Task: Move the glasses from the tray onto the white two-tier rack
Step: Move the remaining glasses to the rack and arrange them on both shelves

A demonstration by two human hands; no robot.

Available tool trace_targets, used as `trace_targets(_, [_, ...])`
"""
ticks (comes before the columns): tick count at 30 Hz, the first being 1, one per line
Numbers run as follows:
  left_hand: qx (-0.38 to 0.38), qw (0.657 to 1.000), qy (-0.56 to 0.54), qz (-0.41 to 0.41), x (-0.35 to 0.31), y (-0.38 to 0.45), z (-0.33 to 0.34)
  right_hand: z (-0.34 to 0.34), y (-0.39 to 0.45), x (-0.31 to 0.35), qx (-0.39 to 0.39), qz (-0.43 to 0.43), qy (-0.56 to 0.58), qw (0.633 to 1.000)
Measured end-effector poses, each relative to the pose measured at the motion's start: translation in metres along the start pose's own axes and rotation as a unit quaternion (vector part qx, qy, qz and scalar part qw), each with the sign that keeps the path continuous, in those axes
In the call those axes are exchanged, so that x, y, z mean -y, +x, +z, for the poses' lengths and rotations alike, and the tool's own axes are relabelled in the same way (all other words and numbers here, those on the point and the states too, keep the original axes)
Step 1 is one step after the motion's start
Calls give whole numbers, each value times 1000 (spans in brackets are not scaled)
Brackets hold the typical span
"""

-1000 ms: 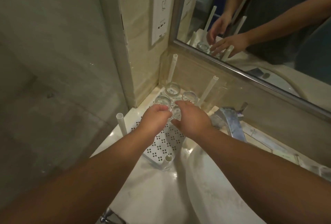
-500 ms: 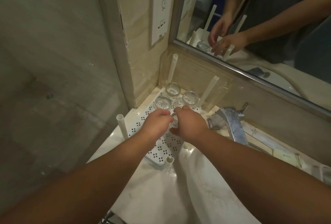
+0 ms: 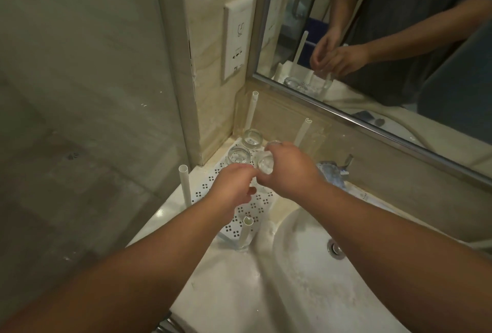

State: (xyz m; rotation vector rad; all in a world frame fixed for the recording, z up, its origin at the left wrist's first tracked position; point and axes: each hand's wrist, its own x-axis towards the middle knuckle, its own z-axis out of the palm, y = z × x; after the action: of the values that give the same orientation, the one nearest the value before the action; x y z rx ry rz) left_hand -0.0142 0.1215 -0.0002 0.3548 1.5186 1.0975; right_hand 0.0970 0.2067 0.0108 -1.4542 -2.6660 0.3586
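A white perforated rack shelf [image 3: 255, 215] with four upright posts stands in the counter's corner. Two clear glasses stand at its back: one [image 3: 251, 139] by the wall, one [image 3: 237, 156] just in front of it. The rim of a third glass [image 3: 274, 143] peeks out behind my right hand. My right hand [image 3: 288, 173] grips a further clear glass [image 3: 265, 166], tilted and raised above the shelf. My left hand [image 3: 230, 190] is curled against that glass's lower end, its fingertips hidden.
A white basin [image 3: 319, 266] with a drain lies right of the rack. A chrome tap [image 3: 334, 170] is behind my right hand. A mirror [image 3: 399, 40] and a wall socket [image 3: 237, 37] sit above. A glass partition [image 3: 80, 93] closes the left side.
Both hands have risen a little with the glass, which is now lifted off the shelf and tilted. The standing glasses have not moved.
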Motion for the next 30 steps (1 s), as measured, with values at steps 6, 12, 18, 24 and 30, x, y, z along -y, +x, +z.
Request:
trace_targets(6, [0, 986, -155, -67, -18, -28, 10, -50, -14, 14, -58, -1, 3, 998])
trace_targets(12, [114, 946, -243, -184, -33, -53, 17, -88, -40, 30, -99, -25, -46, 994])
trace_targets(18, [170, 921, -290, -196, -42, -73, 21, -103, -65, 46, -114, -56, -89, 988])
trace_targets(24, [198, 904, -296, -238, -35, -84, 25, -110, -81, 51, -99, -65, -108, 987])
trace_targets(30, [197, 916, -266, -225, -39, -89, 26, -114, -96, 52, -106, -72, -106, 986])
